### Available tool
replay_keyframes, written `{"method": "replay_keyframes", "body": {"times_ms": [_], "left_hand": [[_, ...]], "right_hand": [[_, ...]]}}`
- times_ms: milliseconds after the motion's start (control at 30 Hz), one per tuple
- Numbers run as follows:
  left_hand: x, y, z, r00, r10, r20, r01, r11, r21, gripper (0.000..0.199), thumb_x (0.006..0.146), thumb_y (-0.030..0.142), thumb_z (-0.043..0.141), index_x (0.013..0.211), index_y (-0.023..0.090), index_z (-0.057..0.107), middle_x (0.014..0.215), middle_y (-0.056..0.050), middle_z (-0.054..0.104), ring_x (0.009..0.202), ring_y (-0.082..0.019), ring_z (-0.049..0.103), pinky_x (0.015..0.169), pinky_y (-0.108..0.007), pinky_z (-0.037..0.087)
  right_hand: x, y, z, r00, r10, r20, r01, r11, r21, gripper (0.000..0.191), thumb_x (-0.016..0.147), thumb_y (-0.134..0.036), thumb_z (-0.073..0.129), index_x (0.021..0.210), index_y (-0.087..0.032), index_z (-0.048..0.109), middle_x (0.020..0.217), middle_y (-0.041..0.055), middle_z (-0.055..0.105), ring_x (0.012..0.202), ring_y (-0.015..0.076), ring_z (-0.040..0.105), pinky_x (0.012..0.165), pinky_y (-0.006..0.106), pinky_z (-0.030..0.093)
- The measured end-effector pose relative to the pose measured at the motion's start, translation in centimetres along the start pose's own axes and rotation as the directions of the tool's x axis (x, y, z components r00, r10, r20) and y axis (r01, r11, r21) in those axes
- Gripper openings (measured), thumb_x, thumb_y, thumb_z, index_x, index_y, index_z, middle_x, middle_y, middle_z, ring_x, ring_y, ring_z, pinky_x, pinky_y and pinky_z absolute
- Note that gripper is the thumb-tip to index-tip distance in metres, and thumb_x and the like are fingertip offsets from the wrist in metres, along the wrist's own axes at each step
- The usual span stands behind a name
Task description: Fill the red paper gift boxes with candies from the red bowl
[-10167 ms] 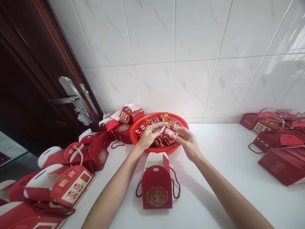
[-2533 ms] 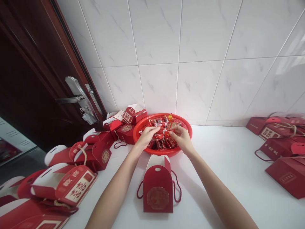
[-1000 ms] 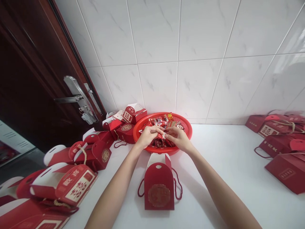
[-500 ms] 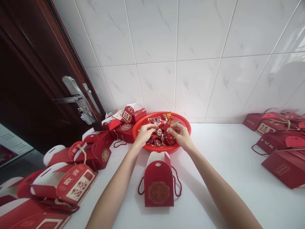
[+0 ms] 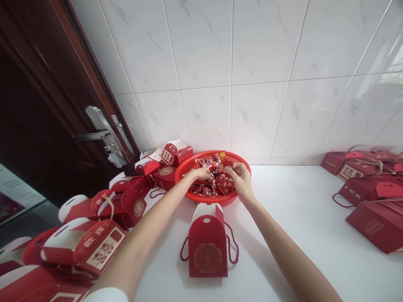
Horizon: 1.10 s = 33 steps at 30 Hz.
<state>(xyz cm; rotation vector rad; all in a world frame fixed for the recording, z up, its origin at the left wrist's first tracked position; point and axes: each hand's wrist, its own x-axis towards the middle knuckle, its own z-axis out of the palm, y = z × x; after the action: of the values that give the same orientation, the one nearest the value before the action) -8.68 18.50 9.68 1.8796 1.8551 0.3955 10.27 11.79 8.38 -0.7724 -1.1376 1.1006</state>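
Observation:
A red plastic basket (image 5: 181, 172) full of wrapped candies (image 5: 224, 184) stands against the wall. My left hand (image 5: 201, 174) reaches into it from the left, fingers bent down among the candies; whatever they grip is hidden. At the basket's right side, my right hand (image 5: 242, 176) pinches a small wrapped candy (image 5: 227, 169) between thumb and fingers. Between my forearms, just in front of the basket, a red gift box (image 5: 208, 239) stands upright with its top flaps open and dark red cord handles hanging at both sides. A gold round emblem marks its front.
Several red gift boxes (image 5: 103, 247) with raised flaps crowd the left side of the white table (image 5: 283, 218). More red boxes (image 5: 371, 218) lie at the right edge. A tiled wall (image 5: 261, 117) rises behind, and a dark door (image 5: 40, 105) with a metal handle stands left.
My left hand has moved slightly right and deeper into the candies, its forearm reaching further in. My right hand remains at the basket's right side, its fingers still pinched. The view has shifted slightly.

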Motion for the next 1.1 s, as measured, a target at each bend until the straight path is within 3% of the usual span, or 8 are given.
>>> {"method": "replay_keyframes", "body": {"times_ms": [133, 267, 467, 600, 800, 900, 967, 1100], "left_hand": [[0.8, 0.5, 1.2, 0.996, -0.016, 0.082, 0.018, 1.0, -0.025, 0.015, 0.06, 0.011, 0.069, 0.071, 0.018, 0.063, 0.045, 0.008, 0.044, 0.047, -0.012, 0.044, 0.049, -0.023, 0.034], [0.6, 0.4, 1.7, 0.995, 0.022, 0.094, -0.014, 0.997, -0.082, 0.008, 0.06, 0.011, 0.066, 0.062, 0.018, 0.061, 0.047, 0.006, 0.05, 0.049, -0.012, 0.046, 0.05, -0.023, 0.037], [0.0, 0.9, 0.5, 0.993, 0.077, -0.094, -0.096, 0.971, -0.22, 0.004, 0.068, 0.016, 0.059, 0.065, 0.018, 0.059, 0.064, 0.001, 0.063, 0.06, -0.014, 0.057, 0.057, -0.024, 0.044], [-0.2, 0.4, -0.2, 0.977, 0.043, -0.21, -0.095, 0.965, -0.245, 0.011, 0.076, 0.021, 0.051, 0.066, 0.018, 0.056, 0.071, -0.003, 0.068, 0.064, -0.015, 0.061, 0.061, -0.025, 0.046], [-0.8, -0.2, -0.1, 0.99, 0.04, -0.136, -0.053, 0.995, -0.089, 0.017, 0.074, 0.02, 0.051, 0.059, 0.019, 0.06, 0.065, -0.004, 0.07, 0.069, -0.021, 0.068, 0.066, -0.028, 0.05], [-1.1, 0.2, 0.1, 0.994, 0.093, -0.059, -0.091, 0.995, 0.031, 0.019, 0.074, 0.016, 0.052, 0.078, 0.019, 0.071, 0.092, -0.005, 0.078, 0.093, -0.024, 0.071, 0.082, -0.028, 0.052], [-1.1, 0.6, 0.2, 0.993, 0.116, -0.018, -0.114, 0.988, 0.105, 0.034, 0.074, 0.013, 0.054, 0.101, 0.021, 0.073, 0.118, -0.006, 0.075, 0.113, -0.026, 0.067, 0.096, -0.03, 0.05], [-0.6, 1.5, 0.4, 0.989, 0.134, 0.063, -0.145, 0.964, 0.225, 0.064, 0.074, 0.01, 0.058, 0.137, 0.024, 0.059, 0.146, -0.01, 0.058, 0.131, -0.031, 0.056, 0.107, -0.036, 0.044]], "right_hand": [[0.0, -0.1, -0.1, 0.999, -0.005, -0.036, 0.005, 1.0, 0.011, 0.03, 0.071, -0.042, 0.072, 0.078, -0.025, 0.049, 0.077, -0.0027, 0.063, 0.084, 0.0222, 0.067, 0.08, 0.037, 0.052], [-0.1, -0.2, 0.0, 0.999, -0.006, -0.049, 0.007, 1.0, 0.005, 0.027, 0.071, -0.04, 0.071, 0.079, -0.025, 0.05, 0.078, -0.0016, 0.065, 0.084, 0.0223, 0.067, 0.081, 0.037, 0.053], [-0.1, -0.3, -0.3, 1.0, 0.009, 0.0, -0.009, 1.0, -0.014, 0.028, 0.073, -0.038, 0.067, 0.096, -0.024, 0.059, 0.091, 0.0045, 0.072, 0.089, 0.0252, 0.069, 0.082, 0.041, 0.056], [0.0, -0.3, -0.4, 0.999, -0.03, 0.04, 0.032, 0.998, -0.052, 0.026, 0.075, -0.04, 0.066, 0.094, -0.024, 0.062, 0.095, 0.006, 0.074, 0.092, 0.0259, 0.068, 0.088, 0.044, 0.056], [0.0, -0.2, -0.3, 0.999, -0.041, 0.03, 0.043, 0.997, -0.06, 0.022, 0.075, -0.038, 0.064, 0.092, -0.024, 0.063, 0.094, 0.0053, 0.073, 0.092, 0.0249, 0.068, 0.087, 0.042, 0.056], [0.0, -0.1, -0.3, 0.999, -0.041, 0.031, 0.043, 0.998, -0.055, 0.022, 0.074, -0.037, 0.063, 0.091, -0.023, 0.063, 0.092, 0.005, 0.072, 0.091, 0.0248, 0.068, 0.086, 0.042, 0.055], [0.1, -0.1, -0.3, 0.999, -0.046, 0.028, 0.047, 0.997, -0.061, 0.022, 0.074, -0.037, 0.063, 0.091, -0.023, 0.063, 0.091, 0.0053, 0.072, 0.09, 0.0251, 0.067, 0.086, 0.042, 0.055], [0.1, -0.1, -0.3, 0.997, -0.062, 0.037, 0.065, 0.993, -0.095, 0.022, 0.074, -0.037, 0.061, 0.091, -0.024, 0.062, 0.093, 0.0057, 0.072, 0.09, 0.025, 0.067, 0.086, 0.042, 0.055]]}}
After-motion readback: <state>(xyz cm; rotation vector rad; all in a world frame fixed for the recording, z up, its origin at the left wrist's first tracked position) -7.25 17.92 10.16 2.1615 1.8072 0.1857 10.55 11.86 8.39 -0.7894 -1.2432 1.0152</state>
